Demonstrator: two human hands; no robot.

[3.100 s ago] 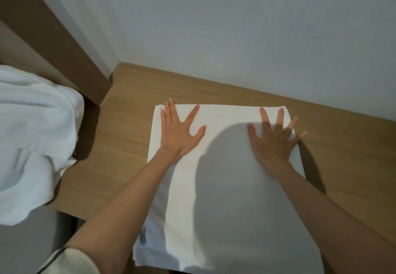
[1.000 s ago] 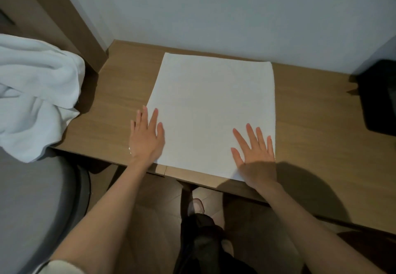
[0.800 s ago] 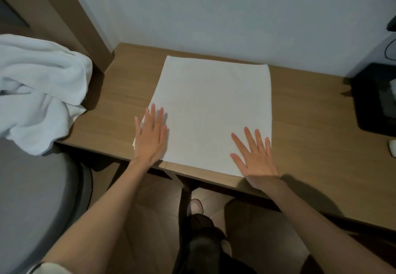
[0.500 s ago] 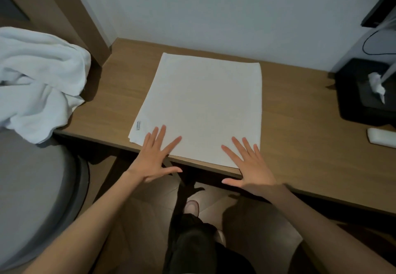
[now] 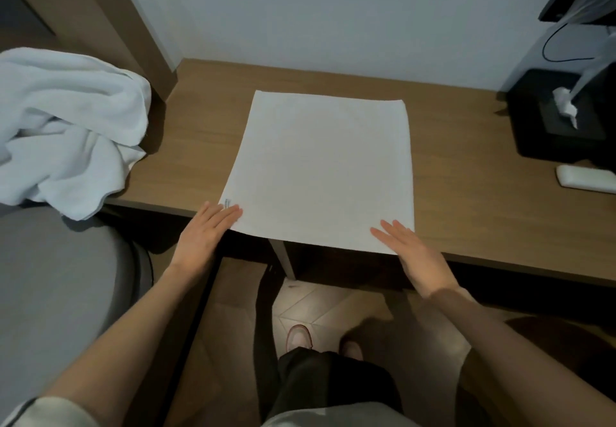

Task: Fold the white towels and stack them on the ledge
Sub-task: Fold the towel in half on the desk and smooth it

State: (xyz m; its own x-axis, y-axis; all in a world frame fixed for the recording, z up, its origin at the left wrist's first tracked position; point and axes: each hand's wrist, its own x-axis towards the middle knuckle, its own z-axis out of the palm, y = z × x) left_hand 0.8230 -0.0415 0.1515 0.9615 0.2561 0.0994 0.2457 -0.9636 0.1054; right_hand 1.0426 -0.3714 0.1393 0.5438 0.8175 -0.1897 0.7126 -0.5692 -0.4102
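Observed from the head view one white towel [image 5: 323,173] laid flat on the worktop [image 5: 473,213], near edge overhanging, left grip [image 5: 206,229] and right grip [image 5: 416,253] straight-fingered at its near corners, pinching nothing; judged early, with folding, stacking and crumpled heap [image 5: 66,126] outstanding.

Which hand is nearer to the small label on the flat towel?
Left. The left hand touches the towel beside the label, at its near left corner; the right hand lies at the near right corner.

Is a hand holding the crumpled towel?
No, the left hand and right hand lie open at the near corners of the flat towel, while the crumpled towel sits untouched.
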